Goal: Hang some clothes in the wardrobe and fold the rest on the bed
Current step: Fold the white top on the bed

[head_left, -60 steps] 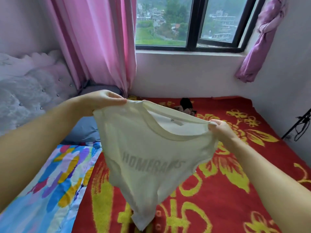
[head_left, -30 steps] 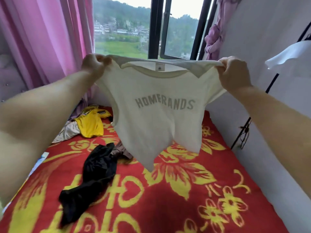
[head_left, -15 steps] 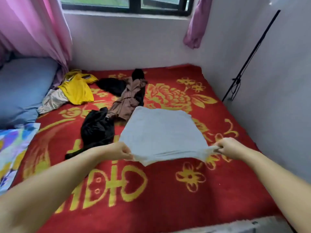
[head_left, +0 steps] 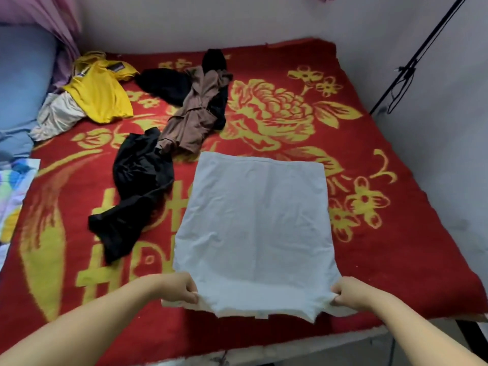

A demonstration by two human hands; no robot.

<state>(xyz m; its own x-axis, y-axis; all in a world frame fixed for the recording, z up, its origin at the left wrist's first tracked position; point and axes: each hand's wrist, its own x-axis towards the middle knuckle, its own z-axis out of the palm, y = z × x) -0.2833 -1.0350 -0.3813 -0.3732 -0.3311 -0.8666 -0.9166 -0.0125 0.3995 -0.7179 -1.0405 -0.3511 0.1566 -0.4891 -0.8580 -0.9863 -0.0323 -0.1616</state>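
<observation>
Two hands, the left hand (head_left: 177, 288) and right hand (head_left: 351, 292), pinch the white T-shirt's (head_left: 253, 220) shoulders at the bed's (head_left: 396, 260) near edge, apparently flattening it for folding.

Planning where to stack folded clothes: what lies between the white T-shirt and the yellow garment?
In the head view, a black garment and a brown garment lie between the white T-shirt and the yellow garment.

white shirt (head_left: 256, 220) lowered, spread flat on bed (head_left: 396, 247)

Pale white T-shirt (head_left: 254, 223); red blanket (head_left: 396, 247), yellow floral pattern; yellow top (head_left: 101, 97); brown garment (head_left: 194, 117); black garment (head_left: 134, 186); pink curtain (head_left: 52, 14); blue pillow (head_left: 21, 75).
</observation>
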